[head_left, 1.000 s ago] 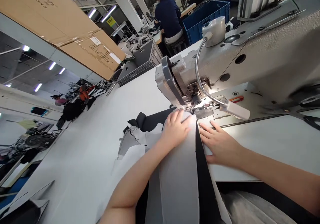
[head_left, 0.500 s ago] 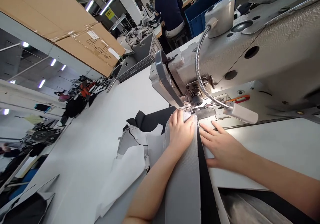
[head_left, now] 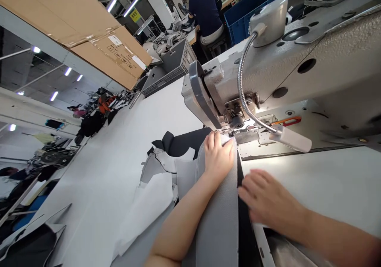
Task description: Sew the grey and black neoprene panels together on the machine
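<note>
My left hand [head_left: 218,157] lies flat on a long grey fabric panel [head_left: 218,219], its fingers stretched toward the presser foot [head_left: 230,133] of a sewing machine [head_left: 214,96]. Under the panel's right edge runs a strip of black fabric [head_left: 245,235]. My right hand [head_left: 264,195], slightly blurred, has its fingers curled in at the black fabric's right edge; the fingertips are partly hidden. The machine's lamp [head_left: 291,138] lights the spot around the needle.
Grey and white cut pieces [head_left: 149,203] lie on the white table [head_left: 98,187] at left, beside a rolled black piece [head_left: 178,142]. Behind stand a grey crate [head_left: 175,64], cardboard boxes [head_left: 110,56] and a blue bin [head_left: 242,20]. A seated person [head_left: 205,10] works farther back.
My right hand has drawn back from beside the presser foot toward me, and its spread fingers have curled in at the fabric edge. My left hand stays on the grey panel.
</note>
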`<state>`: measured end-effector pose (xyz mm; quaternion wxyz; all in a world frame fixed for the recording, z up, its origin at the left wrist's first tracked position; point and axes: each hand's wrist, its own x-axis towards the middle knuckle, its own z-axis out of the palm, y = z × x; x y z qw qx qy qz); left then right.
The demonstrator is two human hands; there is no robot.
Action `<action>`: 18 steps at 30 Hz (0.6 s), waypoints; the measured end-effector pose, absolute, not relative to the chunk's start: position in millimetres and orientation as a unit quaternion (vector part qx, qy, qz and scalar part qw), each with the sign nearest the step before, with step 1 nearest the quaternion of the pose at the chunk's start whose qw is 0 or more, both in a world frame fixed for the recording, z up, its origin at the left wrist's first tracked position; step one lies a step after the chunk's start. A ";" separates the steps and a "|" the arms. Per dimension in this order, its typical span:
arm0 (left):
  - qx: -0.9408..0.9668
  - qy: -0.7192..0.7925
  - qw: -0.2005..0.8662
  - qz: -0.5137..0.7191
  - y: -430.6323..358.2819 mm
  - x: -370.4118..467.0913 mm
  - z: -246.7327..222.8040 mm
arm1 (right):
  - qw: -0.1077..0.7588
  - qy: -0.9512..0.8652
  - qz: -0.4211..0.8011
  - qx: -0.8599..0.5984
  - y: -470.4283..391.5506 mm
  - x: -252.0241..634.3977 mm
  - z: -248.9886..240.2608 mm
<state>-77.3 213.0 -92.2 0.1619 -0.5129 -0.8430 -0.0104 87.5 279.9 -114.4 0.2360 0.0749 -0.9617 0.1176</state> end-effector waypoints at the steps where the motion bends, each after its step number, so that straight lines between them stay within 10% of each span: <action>1: -0.515 -0.840 0.168 -0.015 216.1 -80.7 -94.5 | 0.246 -0.958 0.112 0.095 270.9 92.3 -115.8; 18: -0.454 -0.856 -0.184 0.167 182.2 -35.3 -42.8 | 0.336 -0.921 0.149 0.132 212.7 133.3 -123.2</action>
